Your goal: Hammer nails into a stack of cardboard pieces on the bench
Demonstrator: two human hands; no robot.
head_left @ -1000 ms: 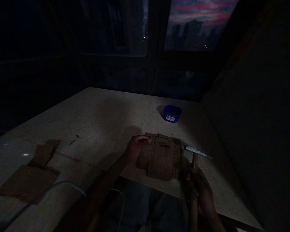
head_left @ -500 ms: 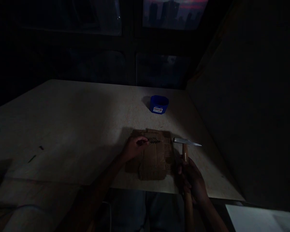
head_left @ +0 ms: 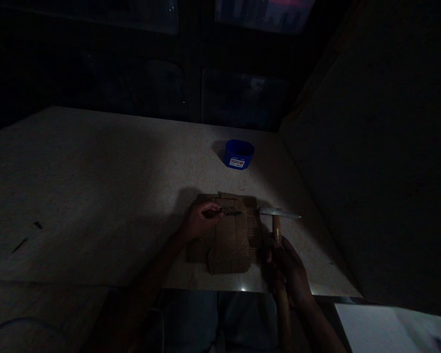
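Observation:
My left hand (head_left: 199, 219) pinches one end of a small dark spiral-shaped piece (head_left: 231, 211) between thumb and fingers, over a folded piece of brown cardboard (head_left: 231, 245). The dim light hides what exactly the piece is. To the right of the cardboard, my right hand (head_left: 288, 264) is wrapped around the wooden handle of a hammer (head_left: 277, 228). Its metal head (head_left: 279, 212) is uppermost, with the blunt face to the left and the tapered end to the right. A gap separates the head from the spiral piece.
A blue plastic container (head_left: 238, 154) with a white label stands behind the cardboard on the pale table (head_left: 132, 166). Two small dark scraps (head_left: 20, 245) lie at the left. A wall (head_left: 371, 171) rises along the table's right side, and windows (head_left: 260, 14) are at the back.
The camera view has tilted slightly, and the picture is dimmer. Both hands keep their holds on the spiral piece and the hammer, with little movement relative to the cardboard.

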